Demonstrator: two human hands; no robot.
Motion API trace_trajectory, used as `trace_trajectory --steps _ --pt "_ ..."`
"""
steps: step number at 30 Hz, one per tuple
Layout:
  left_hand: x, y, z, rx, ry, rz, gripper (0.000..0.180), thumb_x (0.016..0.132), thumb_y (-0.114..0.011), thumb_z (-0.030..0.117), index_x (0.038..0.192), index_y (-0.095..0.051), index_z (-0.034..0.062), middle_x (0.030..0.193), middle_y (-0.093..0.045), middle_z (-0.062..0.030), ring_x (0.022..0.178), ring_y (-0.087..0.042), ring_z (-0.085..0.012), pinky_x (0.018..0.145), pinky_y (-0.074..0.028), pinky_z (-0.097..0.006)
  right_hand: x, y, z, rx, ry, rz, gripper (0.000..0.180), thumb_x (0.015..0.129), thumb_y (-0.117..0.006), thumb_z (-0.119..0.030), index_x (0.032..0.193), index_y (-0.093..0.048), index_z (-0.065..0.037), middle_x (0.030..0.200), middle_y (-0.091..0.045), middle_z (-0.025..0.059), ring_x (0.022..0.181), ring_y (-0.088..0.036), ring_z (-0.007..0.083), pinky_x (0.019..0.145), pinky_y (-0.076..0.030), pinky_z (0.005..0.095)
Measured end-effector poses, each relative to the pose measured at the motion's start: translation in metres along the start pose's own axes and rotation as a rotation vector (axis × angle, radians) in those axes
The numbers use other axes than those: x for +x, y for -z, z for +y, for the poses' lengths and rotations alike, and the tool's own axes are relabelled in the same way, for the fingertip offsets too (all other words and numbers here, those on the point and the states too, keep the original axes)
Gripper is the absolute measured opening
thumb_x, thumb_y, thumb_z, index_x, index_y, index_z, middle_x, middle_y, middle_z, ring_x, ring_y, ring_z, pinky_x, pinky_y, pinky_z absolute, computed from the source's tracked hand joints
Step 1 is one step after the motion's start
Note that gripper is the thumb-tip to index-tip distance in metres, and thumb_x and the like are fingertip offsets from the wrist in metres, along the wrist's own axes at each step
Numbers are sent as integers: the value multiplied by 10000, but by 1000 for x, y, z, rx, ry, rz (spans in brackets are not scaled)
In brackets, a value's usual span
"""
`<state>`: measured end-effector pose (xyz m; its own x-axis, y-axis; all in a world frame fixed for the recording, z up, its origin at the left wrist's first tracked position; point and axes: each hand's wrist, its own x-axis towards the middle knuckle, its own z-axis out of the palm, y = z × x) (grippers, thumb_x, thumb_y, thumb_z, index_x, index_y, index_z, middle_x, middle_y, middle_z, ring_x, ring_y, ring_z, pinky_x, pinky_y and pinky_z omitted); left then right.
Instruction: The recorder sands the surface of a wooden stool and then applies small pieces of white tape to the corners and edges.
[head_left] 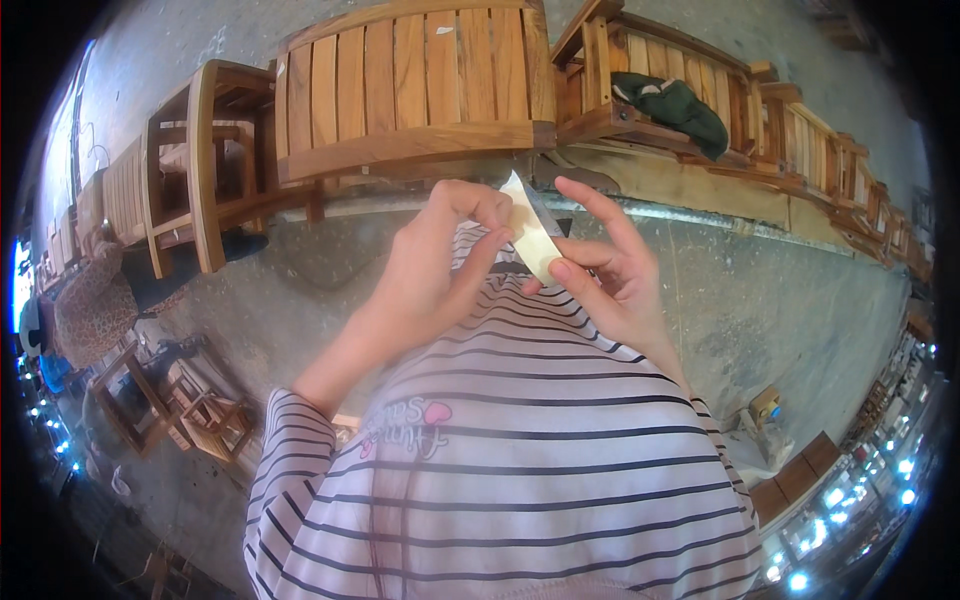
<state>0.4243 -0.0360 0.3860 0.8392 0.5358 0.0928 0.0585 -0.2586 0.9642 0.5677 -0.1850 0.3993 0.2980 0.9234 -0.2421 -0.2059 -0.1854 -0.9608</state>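
A roll of pale cream tape (537,242), seen mostly from its edge, is held up in front of my striped shirt. My right hand (618,280) grips the roll low on its right side between thumb and fingers, with the index finger raised off it. On the other side, my left hand (425,262) pinches at the upper left edge of the tape with thumb and fingertips. A thin pointed bit sticks up at the top of the roll. Whether the tape's loose end is between the left fingers cannot be made out.
Beyond my hands stands a slatted wooden table (415,75). A wooden bench (640,60) with a dark green cloth (680,115) is right of it, with more slatted furniture farther along. Wooden frames (200,400) sit at left, near a person in patterned clothing (95,305).
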Motion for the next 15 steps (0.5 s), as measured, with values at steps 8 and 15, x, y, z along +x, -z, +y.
trace_trajectory --steps 8,15 --pt "-2 -4 2 35 -130 -33 254 863 -544 -157 968 -390 16 914 -541 -126 830 -497 -158 824 -421 -256 -2 -1 -4 55 -33 0 604 912 -567 33 1456 -307 0 954 -722 100 844 -675 131 836 -495 258" --pt "-2 -6 2 63 -131 -3 263 850 -548 -173 954 -393 13 918 -539 -128 819 -489 -159 814 -411 -241 -4 -5 -9 130 -98 36 592 912 -564 33 1451 -321 2 960 -717 108 821 -677 140 815 -500 258"
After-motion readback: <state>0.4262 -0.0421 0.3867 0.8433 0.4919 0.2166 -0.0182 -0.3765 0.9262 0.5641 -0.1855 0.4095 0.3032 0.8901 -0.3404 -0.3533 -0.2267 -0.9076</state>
